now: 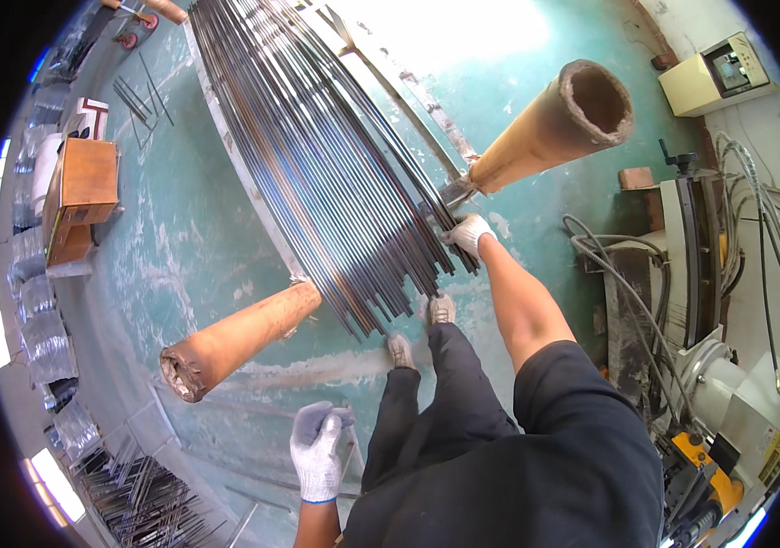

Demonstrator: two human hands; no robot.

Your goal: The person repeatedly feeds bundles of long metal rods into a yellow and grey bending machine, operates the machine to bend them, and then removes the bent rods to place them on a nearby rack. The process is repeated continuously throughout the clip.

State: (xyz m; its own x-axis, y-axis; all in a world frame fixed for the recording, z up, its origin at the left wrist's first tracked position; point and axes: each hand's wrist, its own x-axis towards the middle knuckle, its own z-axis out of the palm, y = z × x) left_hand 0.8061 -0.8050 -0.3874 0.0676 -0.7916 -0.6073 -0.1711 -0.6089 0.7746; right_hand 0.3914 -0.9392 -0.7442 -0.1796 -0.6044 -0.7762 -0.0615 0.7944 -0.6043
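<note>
A wide layer of long, thin, dark metal rods [335, 173] lies side by side, with uneven near ends in front of my feet. My right hand [468, 235], in a white knitted glove, is closed on rods at the right edge of the layer, near their ends. How many it grips is hidden. My left hand [318, 452], also in a white glove, is held low at my left side, apart from the rods. Its fingers are curled in with the thumb against them, and nothing shows in it.
Thick brown cardboard tubes [242, 338] cover rack posts left and right of the rods. A wooden cabinet [88, 173] stands at the left; a pile of thin dark bars [148, 502] lies lower left. Machinery [728, 384] with hoses and a cream control box [717, 75] line the right.
</note>
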